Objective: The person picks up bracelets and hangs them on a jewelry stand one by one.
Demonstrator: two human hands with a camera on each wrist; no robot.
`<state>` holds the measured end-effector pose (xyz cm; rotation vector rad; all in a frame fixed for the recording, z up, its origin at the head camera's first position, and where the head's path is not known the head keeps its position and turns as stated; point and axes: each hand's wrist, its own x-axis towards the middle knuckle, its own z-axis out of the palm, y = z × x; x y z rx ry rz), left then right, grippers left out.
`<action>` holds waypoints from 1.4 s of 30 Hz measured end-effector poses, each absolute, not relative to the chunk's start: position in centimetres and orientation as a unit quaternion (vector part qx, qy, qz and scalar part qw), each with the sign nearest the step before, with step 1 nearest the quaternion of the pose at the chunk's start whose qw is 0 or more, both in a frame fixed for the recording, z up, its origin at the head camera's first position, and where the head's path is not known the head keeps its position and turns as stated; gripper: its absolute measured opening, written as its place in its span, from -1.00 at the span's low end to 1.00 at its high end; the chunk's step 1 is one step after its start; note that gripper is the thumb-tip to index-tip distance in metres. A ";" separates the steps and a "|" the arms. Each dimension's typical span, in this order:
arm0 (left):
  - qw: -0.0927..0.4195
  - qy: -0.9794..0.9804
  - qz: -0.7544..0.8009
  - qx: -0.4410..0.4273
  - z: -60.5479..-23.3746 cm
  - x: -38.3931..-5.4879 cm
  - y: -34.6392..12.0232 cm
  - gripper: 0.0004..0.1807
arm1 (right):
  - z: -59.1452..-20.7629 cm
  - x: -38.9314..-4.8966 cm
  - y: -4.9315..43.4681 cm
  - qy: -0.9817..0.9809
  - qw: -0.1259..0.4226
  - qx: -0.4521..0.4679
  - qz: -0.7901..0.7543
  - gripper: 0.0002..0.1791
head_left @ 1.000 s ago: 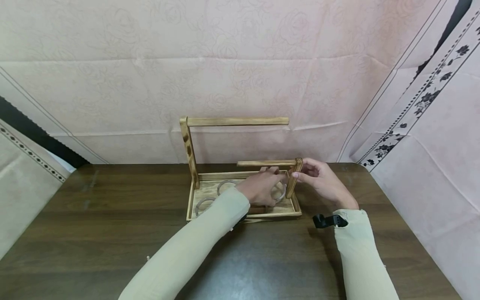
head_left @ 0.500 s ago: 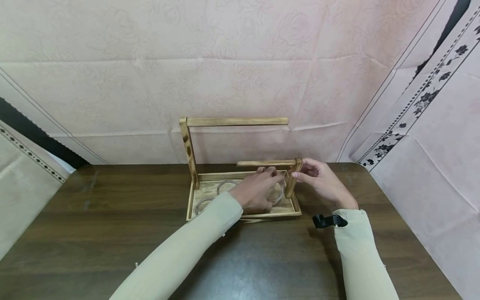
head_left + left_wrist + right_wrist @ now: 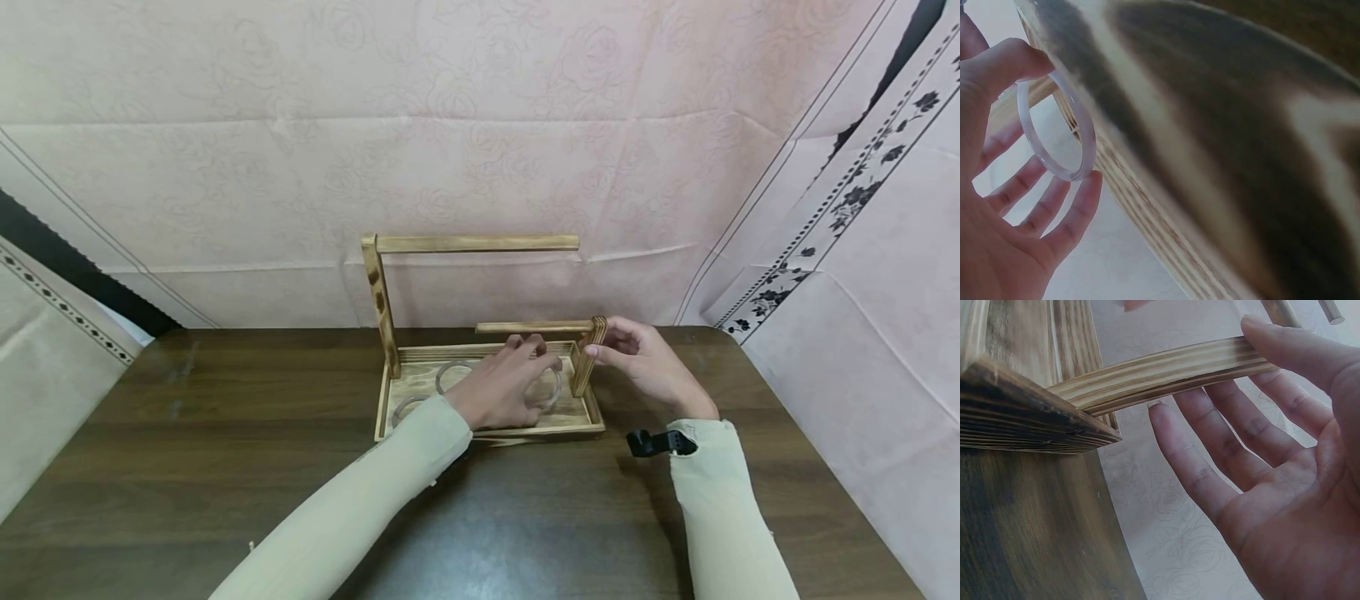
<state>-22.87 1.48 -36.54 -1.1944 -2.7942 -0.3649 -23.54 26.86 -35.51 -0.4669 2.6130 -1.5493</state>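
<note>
A wooden bangle stand (image 3: 477, 243) has a shallow tray base, a tall arm on the left and a shorter arm on the right. My left hand (image 3: 498, 385) is over the tray, holding a pale translucent bangle (image 3: 1088, 140) between thumb and fingertips. In the left wrist view the bangle's ring shows nearly whole beside the tray's edge. With thumb and fingers, my right hand (image 3: 652, 367) grips the short upright (image 3: 1172, 372) near its top, from the outer side. Two more bangles lie in the tray, one farther back (image 3: 441, 377) and one nearer (image 3: 399, 410), partly hidden by my left hand and sleeve.
The short crossbar (image 3: 525, 327) juts leftward just behind my left fingers. The long crossbar passes higher above the tray. Brown tabletop (image 3: 225, 442) surrounds the stand, and a pale patterned cloth (image 3: 300, 183) hangs right behind it.
My left hand has moved left, away from the short upright, bringing the bangle with it. The right hand and the stand have stayed in place.
</note>
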 end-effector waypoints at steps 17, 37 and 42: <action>0.101 -0.903 -0.138 -0.394 -37.2 -21.5 0.5 -0.32 | -35.7 -23.5 27.0 0.846 0.030 -0.159 -0.507 -0.62; 0.187 -0.886 -0.126 -0.405 -37.7 -20.3 -0.1 -0.36 | -35.7 -23.6 27.0 0.845 0.032 -0.161 -0.509 -0.65; 0.189 -0.887 -0.129 -0.401 -37.7 -20.2 -0.5 -0.36 | -35.7 -23.6 27.0 0.845 0.032 -0.163 -0.509 -0.64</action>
